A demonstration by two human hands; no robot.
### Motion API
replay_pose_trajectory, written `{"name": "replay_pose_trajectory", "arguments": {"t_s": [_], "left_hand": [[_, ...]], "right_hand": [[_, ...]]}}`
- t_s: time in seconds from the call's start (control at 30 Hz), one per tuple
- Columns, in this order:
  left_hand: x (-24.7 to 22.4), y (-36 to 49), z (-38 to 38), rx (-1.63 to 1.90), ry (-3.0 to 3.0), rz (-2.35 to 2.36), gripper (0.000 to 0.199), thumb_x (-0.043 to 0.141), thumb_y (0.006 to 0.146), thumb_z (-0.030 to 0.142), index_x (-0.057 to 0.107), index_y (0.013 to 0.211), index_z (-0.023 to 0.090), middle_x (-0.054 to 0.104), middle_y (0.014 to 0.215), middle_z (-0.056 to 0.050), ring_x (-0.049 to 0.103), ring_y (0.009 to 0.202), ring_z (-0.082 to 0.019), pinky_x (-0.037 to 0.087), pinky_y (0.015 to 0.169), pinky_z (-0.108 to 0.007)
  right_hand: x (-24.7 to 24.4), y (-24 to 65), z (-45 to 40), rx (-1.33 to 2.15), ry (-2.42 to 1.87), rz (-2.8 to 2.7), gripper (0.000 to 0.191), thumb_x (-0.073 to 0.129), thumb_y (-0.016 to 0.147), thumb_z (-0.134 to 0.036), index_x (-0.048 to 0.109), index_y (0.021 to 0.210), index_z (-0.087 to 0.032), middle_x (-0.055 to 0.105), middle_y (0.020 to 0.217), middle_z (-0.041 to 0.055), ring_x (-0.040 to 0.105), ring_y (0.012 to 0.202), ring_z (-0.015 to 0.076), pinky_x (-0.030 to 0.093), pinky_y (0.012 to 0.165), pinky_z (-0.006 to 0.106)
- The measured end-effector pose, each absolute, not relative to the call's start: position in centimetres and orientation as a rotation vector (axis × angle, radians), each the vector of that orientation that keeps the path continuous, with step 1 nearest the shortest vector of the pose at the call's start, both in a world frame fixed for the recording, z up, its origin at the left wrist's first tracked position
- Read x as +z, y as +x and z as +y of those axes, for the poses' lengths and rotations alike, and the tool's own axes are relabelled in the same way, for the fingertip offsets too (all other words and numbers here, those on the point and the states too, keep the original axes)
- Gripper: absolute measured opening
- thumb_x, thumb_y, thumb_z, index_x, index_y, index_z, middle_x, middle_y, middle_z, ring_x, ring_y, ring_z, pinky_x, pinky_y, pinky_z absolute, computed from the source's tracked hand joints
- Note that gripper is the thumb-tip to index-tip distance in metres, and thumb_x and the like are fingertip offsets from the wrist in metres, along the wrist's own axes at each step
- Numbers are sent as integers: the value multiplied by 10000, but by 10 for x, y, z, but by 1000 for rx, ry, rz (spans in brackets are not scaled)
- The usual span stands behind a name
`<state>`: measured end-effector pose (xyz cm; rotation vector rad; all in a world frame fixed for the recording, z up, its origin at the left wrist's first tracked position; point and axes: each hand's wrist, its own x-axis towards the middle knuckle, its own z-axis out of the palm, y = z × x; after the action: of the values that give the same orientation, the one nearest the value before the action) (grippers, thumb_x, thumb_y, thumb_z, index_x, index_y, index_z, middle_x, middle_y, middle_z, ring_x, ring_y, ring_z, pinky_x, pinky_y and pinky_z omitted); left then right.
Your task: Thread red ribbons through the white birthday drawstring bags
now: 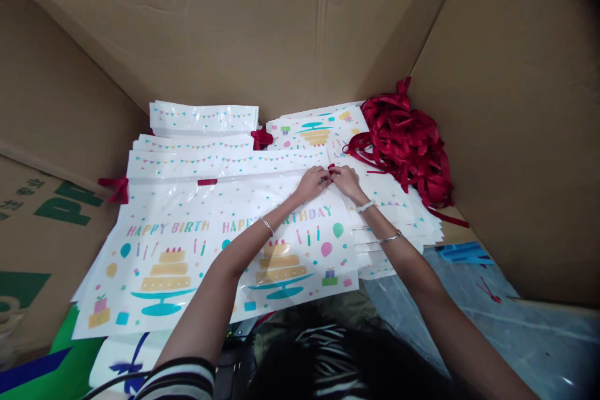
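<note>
My left hand (313, 182) and my right hand (345, 181) meet at the upper right corner of a white birthday-print bag (300, 269). Both have their fingers closed around a short piece of red ribbon (332, 169) at the bag's edge; the fingertips hide most of it. Beneath and to the left lies another such bag (154, 300), partly covered, with cakes and balloons printed on it. A red ribbon bow (119, 189) sticks out at its left edge. A small strip of red ribbon (207, 182) shows through a slot near the top.
A tangled heap of red ribbons (410, 144) lies to the right, on more printed bags (394, 206). Further bags (204, 117) are stacked at the back. Tall cardboard walls (210, 44) enclose the back and sides. Clear plastic film (450, 300) covers the lower right.
</note>
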<state>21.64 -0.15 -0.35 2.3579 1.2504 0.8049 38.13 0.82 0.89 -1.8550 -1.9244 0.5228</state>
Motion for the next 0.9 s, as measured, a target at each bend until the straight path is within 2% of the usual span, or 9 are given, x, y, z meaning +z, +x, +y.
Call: {"name": "replay_pose_trajectory", "arguments": {"t_s": [0.23,0.37,0.63,0.77,0.9], "left_hand": [[1,217,-4,795,2356,1258,113,616,941,174,728,934,188,681,953,-76,606,972,-246,465,942,-395],[1,218,-4,818,2342,1256,99,625,941,187,725,940,185,679,928,-72,610,961,-248,470,928,-395],[-1,218,-1,823,2311,1268,101,627,917,172,723,943,191,680,914,-69,620,954,-253,488,922,-405],[-2,218,-1,840,2292,1281,88,634,902,174,719,899,199,685,927,-69,624,954,-252,497,922,-407],[0,218,-4,890,2250,1273,93,624,906,171,712,887,192,700,911,-61,631,917,-237,499,918,-388]], "right_hand": [[14,396,0,561,-1671,-1901,474,491,894,-188,739,1296,-150,706,1161,145,653,1046,248,483,1027,355],[13,397,-2,540,-1717,-2002,451,508,911,-218,757,1287,-207,707,1100,131,619,1093,281,429,1084,411],[13,384,8,492,-1906,-2053,444,499,961,-339,737,1335,-317,682,1246,124,598,1169,324,449,1019,436],[13,387,15,593,-1824,-2061,415,510,934,-289,786,1241,-326,718,1212,80,628,1161,297,462,1030,419],[18,392,13,672,-1637,-1894,369,505,887,-216,821,1079,-221,745,1127,84,665,1031,237,500,1003,361]]}}
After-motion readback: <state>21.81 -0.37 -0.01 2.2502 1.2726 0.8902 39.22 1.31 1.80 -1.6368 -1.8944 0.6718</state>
